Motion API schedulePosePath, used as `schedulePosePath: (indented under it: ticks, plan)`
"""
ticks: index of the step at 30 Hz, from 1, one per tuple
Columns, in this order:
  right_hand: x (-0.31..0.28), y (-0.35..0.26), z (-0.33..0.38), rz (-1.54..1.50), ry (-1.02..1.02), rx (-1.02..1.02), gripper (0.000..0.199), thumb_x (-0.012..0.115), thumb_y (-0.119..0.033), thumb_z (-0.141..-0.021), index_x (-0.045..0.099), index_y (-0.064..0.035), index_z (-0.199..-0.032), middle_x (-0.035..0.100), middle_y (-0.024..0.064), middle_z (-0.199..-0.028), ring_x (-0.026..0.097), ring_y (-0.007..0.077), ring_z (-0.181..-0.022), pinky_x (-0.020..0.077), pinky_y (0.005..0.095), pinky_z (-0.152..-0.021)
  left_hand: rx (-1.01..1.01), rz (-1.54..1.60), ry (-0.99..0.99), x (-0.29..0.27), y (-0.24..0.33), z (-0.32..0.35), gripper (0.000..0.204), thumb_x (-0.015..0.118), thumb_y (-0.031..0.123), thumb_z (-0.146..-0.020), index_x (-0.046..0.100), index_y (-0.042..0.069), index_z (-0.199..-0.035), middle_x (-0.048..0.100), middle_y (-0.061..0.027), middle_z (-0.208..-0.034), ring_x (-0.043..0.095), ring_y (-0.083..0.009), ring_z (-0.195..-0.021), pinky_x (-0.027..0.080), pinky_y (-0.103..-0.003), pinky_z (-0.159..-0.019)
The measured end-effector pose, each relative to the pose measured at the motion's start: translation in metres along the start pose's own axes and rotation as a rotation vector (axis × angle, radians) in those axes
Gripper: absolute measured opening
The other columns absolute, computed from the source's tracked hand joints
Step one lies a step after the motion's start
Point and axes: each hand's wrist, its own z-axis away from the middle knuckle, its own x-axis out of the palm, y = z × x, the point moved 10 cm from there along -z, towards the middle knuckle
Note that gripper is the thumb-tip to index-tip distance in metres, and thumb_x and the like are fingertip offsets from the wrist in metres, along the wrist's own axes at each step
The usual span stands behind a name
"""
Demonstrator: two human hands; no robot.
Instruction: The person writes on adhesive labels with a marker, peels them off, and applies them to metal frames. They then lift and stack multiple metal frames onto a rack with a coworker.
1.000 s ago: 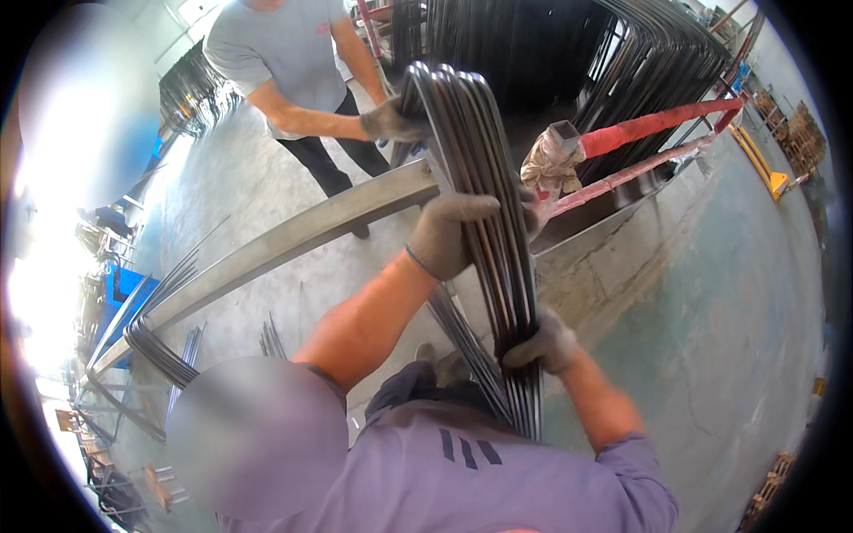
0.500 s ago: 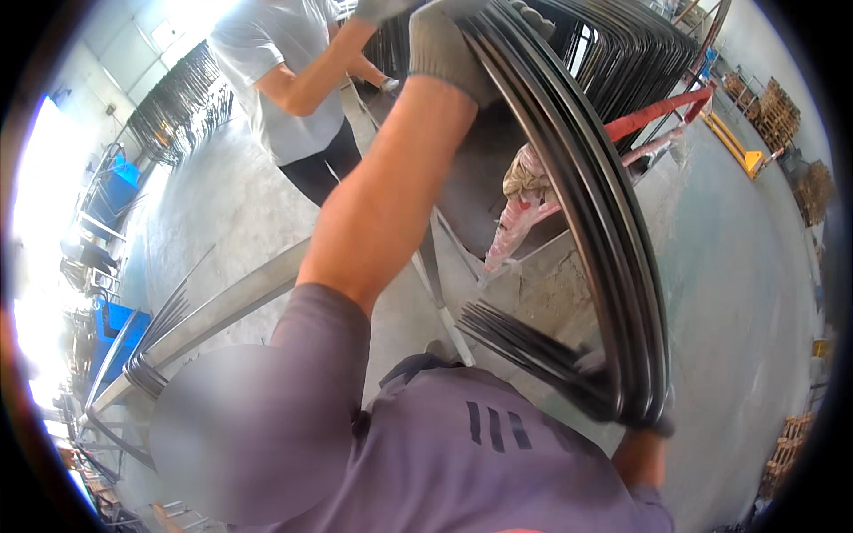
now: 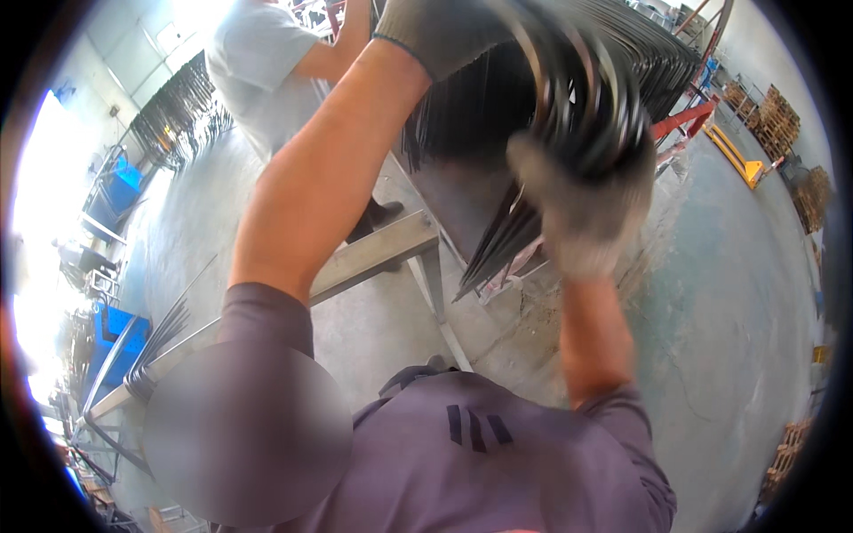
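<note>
A bundle of bent black metal tubes [image 3: 591, 107] is held up in front of me, smeared by motion. My left hand [image 3: 449, 35], in a grey knit work glove, is closed at the bundle's upper left end, where its fingertips are partly hidden. Lower down, my right hand [image 3: 582, 204], gloved too and blurred, grips the bundle's near bend. Loose tube ends slant down and left from beside the right hand. Behind the bundle, a large stack of similar black tubes [image 3: 653, 53] rests on a cart with a red frame [image 3: 684, 120].
A person in a light grey shirt [image 3: 258, 67] stands at the far left of the stack. A metal beam stand [image 3: 382, 253] crosses in front of me, with several thin tubes [image 3: 147, 364] at its left end. A yellow pallet jack [image 3: 742, 160] and wooden pallets [image 3: 769, 115] stand at the right.
The bundle has swung up and away from me, toward the stack. My right hand has risen with it from the lower right. The other person has turned and shifted slightly left.
</note>
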Motion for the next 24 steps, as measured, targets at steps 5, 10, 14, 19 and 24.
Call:
schedulePosePath:
  ticks: [5, 10, 14, 19, 24]
  plan:
    - [0.032, 0.024, -0.102, 0.497, -0.014, -0.285, 0.058, 0.088, -0.035, -0.086, 0.076, -0.0029, -0.132, 0.079, 0.0152, -0.119, 0.074, 0.0253, -0.109, 0.0574, 0.0403, -0.094, -0.110, -1.061, 0.063, 0.076, 0.031, 0.034, 0.037, 0.064, 0.018, -0.108, 0.065, 0.002, -0.141, 0.073, -0.0134, -0.130, 0.071, -0.0206, -0.121, 0.059, -0.040, -0.108]
    - [0.081, 0.114, -0.198, -0.311, -0.162, 0.037, 0.053, 0.076, 0.010, -0.088, 0.071, -0.0005, -0.139, 0.074, 0.0034, -0.117, 0.071, 0.0160, -0.099, 0.0599, 0.0319, -0.083, -0.100, -1.102, 0.757, 0.082, 0.091, 0.172, 0.042, 0.067, 0.025, -0.107, 0.068, -0.010, -0.132, 0.078, -0.0184, -0.110, 0.077, -0.0270, -0.100, 0.063, -0.040, -0.095]
    - [0.127, 0.195, -0.216, -0.040, -0.318, 0.129, 0.047, 0.071, 0.002, -0.094, 0.071, -0.0015, -0.141, 0.074, 0.0068, -0.124, 0.071, 0.0195, -0.105, 0.0585, 0.0348, -0.090, -0.084, -1.235, 1.195, 0.104, 0.127, 0.321, 0.042, 0.067, 0.023, -0.110, 0.065, -0.009, -0.138, 0.078, -0.0193, -0.116, 0.077, -0.0276, -0.101, 0.063, -0.041, -0.095]
    - [0.190, 0.249, -0.200, 0.475, -0.544, -0.033, 0.042, 0.064, -0.007, -0.101, 0.070, -0.0028, -0.142, 0.073, 0.0110, -0.131, 0.071, 0.0238, -0.113, 0.0567, 0.0384, -0.097, 0.102, -1.289, 1.772, 0.206, 0.173, 0.538, 0.034, 0.070, 0.024, -0.110, 0.070, -0.002, -0.133, 0.078, -0.0139, -0.109, 0.077, -0.0229, -0.094, 0.065, -0.037, -0.086]
    - [0.098, 0.272, -0.187, 0.883, -0.484, -0.295, 0.040, 0.057, -0.017, -0.108, 0.070, -0.0041, -0.144, 0.072, 0.0153, -0.139, 0.072, 0.0281, -0.121, 0.0550, 0.0421, -0.105, 0.178, -1.355, 2.197, 0.270, 0.176, 0.646, 0.023, 0.075, 0.019, -0.106, 0.075, -0.001, -0.117, 0.076, -0.0095, -0.103, 0.075, -0.0167, -0.086, 0.065, -0.031, -0.078]
